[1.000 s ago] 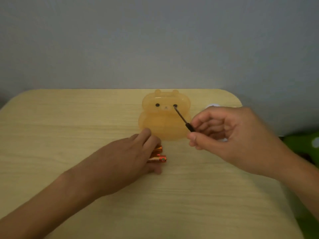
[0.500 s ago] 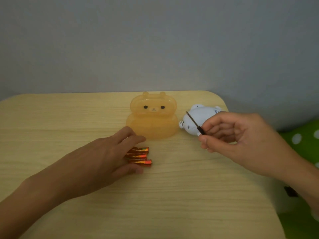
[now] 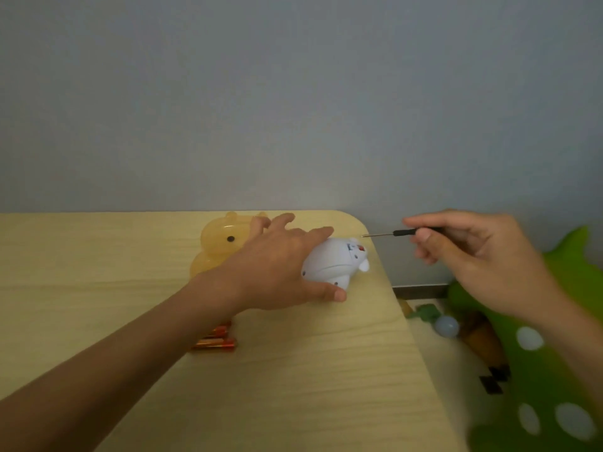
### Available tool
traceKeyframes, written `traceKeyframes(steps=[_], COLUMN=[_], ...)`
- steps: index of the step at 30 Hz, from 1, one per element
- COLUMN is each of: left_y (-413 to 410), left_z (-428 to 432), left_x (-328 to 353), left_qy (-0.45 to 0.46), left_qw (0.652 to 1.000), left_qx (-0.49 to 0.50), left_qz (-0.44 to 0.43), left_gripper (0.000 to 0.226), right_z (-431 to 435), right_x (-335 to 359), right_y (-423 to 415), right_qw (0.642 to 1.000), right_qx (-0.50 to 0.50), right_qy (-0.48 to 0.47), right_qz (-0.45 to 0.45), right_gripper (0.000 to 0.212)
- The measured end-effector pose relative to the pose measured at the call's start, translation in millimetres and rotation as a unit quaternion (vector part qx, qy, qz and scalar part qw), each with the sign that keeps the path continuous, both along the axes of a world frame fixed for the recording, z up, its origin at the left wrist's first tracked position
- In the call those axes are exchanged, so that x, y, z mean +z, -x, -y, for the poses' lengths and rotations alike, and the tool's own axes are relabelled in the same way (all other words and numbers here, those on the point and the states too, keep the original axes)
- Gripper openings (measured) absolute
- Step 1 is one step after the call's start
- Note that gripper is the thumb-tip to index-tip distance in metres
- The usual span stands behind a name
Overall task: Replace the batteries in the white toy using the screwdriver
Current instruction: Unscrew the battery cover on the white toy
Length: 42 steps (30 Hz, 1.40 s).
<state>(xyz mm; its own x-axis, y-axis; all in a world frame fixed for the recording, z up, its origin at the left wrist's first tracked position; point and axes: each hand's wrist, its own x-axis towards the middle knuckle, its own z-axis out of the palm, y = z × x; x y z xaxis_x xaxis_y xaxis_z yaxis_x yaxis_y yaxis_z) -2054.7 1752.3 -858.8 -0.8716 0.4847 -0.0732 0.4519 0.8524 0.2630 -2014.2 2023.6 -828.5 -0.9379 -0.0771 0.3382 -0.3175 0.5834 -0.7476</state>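
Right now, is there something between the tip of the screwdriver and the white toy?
Nothing visible. The screwdriver in the right hand points its tip at the white toy across open air at the table corner. The left hand grips the toy's other side.

Pale wooden table (image 3: 293, 386) against a plain grey-blue wall (image 3: 293, 109)

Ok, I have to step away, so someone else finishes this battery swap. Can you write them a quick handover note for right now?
Left hand: closed around the white plastic bear toy, which lies on the pale wooden table near its right edge.
Right hand: holding the thin black-handled screwdriver, its tip just short of the toy.
Orange-red batteries lie near the left forearm, in front of the translucent orange bear-shaped case.
Done: toy and tool in hand.
Left: unscrew the cover, swap batteries, close.
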Motion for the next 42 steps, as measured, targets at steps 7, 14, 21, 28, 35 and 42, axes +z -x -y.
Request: traceKeyframes(steps=[7, 14, 21, 28, 35, 42], left_y=[-11, -60, -95, -102, -101, -101], left_z=[-21, -12, 39, 43, 42, 42], left_x=[-14, -18, -22, -16, -14, -13], left_qy=[-0.066, -0.113, -0.175, -0.167, -0.16, -0.162], left_qw=[0.995, 0.992, 0.982, 0.985, 0.987, 0.986], left_qx=[0.029, -0.034, -0.001, 0.017, 0.009, 0.009], left_qz=[-0.068, -0.049, -0.072, -0.035, -0.028, -0.03], left_gripper=[0.079, 0.071, 0.068, 0.078, 0.079, 0.079], right_z=[-8, -12, 8, 12, 9, 9], right_x=[3, 12, 6, -8, -7, 1], right_y=[-14, -41, -69, -74, -78, -77], right_qw=[1.0, 0.999, 0.981, 0.972, 0.97, 0.967], right_qx=[0.005, 0.04, 0.095, 0.139, 0.138, 0.122], right_qy=[0.026, -0.002, -0.113, -0.142, -0.159, -0.186], right_qz=[-0.003, -0.033, -0.127, -0.129, -0.121, -0.122], right_gripper=[0.008, 0.015, 0.014, 0.012, 0.013, 0.013])
